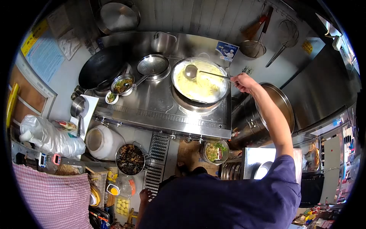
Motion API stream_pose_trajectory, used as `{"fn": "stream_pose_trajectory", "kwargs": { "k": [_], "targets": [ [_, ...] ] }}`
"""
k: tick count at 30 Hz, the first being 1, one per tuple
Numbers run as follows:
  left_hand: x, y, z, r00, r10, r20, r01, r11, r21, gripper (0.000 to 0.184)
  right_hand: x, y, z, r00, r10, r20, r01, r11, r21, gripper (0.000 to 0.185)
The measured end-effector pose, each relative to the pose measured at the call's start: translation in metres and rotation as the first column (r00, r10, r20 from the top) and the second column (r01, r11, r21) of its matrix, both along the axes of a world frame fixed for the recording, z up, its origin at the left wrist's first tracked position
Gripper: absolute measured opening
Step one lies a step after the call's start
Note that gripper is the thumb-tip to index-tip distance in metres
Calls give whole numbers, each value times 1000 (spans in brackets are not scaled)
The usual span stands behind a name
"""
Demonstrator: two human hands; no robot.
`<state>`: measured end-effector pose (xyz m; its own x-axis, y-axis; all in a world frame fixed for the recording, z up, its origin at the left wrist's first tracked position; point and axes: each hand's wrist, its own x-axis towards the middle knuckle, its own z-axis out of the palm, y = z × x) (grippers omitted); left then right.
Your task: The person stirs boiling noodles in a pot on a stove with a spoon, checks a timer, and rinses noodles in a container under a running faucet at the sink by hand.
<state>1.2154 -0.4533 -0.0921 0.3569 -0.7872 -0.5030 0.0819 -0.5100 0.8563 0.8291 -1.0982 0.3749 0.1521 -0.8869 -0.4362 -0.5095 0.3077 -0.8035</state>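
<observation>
My right hand is closed around the long handle of a metal ladle. The ladle's bowl rests in the left part of a large round pan filled with pale yellow food. This pan stands at the right end of the steel stove. Low at my left side hangs my left hand, over the floor area near the grate; its fingers are small and dark, and whether they hold anything is unclear.
A black wok, a strainer and a bowl of cooked food sit left on the stove. Behind my right forearm stands a tall steel pot. Below the stove are a dark-filled pot and a bowl with greens.
</observation>
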Motion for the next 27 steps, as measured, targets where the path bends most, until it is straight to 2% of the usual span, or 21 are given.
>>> {"fn": "stream_pose_trajectory", "kwargs": {
  "k": [1, 2, 3, 4, 5, 6, 7, 8, 9, 10, 11, 12, 13, 15, 17, 19, 20, 22, 23, 25, 27],
  "targets": [
    [-2, -7, 14, 994, 85, -65, -80, 995, 64, 24, -3, -1, -1, 1000, -4, 1, 4, 1000, -1, 15],
    [-2, -16, 25, 914, 317, -254, -276, 943, 186, 25, -10, -5, -3, 999, 30, 13, -31, 998, 59, 15],
    [-2, -20, 26, 745, 536, -396, -424, 840, 339, 27, -15, -6, -1, 998, 64, 27, -67, 991, 116, 16],
    [-2, -22, 27, 739, 559, -376, -434, 822, 368, 30, -20, -7, 2, 984, 137, -113, -134, 991, 29, 18],
    [-2, -23, 27, 738, 558, -380, -435, 823, 365, 30, -20, -7, 2, 984, 137, -116, -135, 990, 25, 18],
    [-3, -24, 28, 763, 538, -358, -415, 833, 367, 31, -20, -7, 1, 907, 246, -343, -314, 936, -161, 20],
    [-3, -23, 29, 789, 516, -335, -394, 842, 369, 32, -20, -4, -1, 775, 282, -566, -507, 812, -289, 22],
    [-4, -22, 31, 764, 513, -392, -381, 848, 368, 32, -12, 10, 7, 649, 211, -731, -604, 728, -326, 22],
    [-5, -20, 34, 765, 510, -394, -378, 850, 368, 32, -9, 17, 7, 648, 207, -732, -602, 729, -326, 22],
    [-8, -18, 37, 792, 493, -360, -362, 854, 373, 31, -6, 23, 7, 458, 83, -885, -722, 615, -316, 15],
    [-10, -16, 35, 817, 475, -326, -347, 858, 379, 29, -2, 30, 8, 252, -78, -965, -827, 500, -257, 17],
    [-10, -15, 33, 818, 472, -328, -344, 860, 378, 29, 4, 42, 16, 165, -107, -980, -849, 490, -196, 18],
    [-11, -13, 31, 811, 481, -334, -346, 854, 388, 27, 2, 45, 13, 163, -109, -981, -849, 492, -196, 18],
    [-12, -14, 31, 802, 488, -344, -347, 850, 397, 26, -4, 49, 5, 237, -215, -947, -906, 304, -296, 21],
    [-12, -14, 34, 829, 463, -314, -323, 854, 407, 23, -9, 52, 3, 234, -207, -950, -903, 317, -291, 24],
    [-4, -6, 21, 845, 398, -358, -277, 897, 344, 23, -12, 59, 3, 344, -235, -909, -749, 516, -416, 21],
    [0, -4, 14, 857, 330, -395, -231, 932, 278, 23, -16, 60, -2, 343, -234, -910, -750, 515, -415, 21],
    [2, -5, 6, 825, 390, -409, -281, 911, 301, 25, -32, 60, -15, 633, -222, -741, -455, 668, -589, 23],
    [2, -6, 3, 791, 446, -420, -329, 887, 323, 27, -42, 63, -15, 633, -217, -743, -459, 668, -586, 23],
    [4, -8, 2, 750, 504, -429, -380, 858, 344, 29, -60, 68, -7, 797, -154, -585, -309, 728, -612, 31],
    [5, -7, 7, 737, 512, -441, -392, 855, 339, 30, -67, 89, 16, 788, -117, -604, -262, 825, -501, 32]
  ]
}}
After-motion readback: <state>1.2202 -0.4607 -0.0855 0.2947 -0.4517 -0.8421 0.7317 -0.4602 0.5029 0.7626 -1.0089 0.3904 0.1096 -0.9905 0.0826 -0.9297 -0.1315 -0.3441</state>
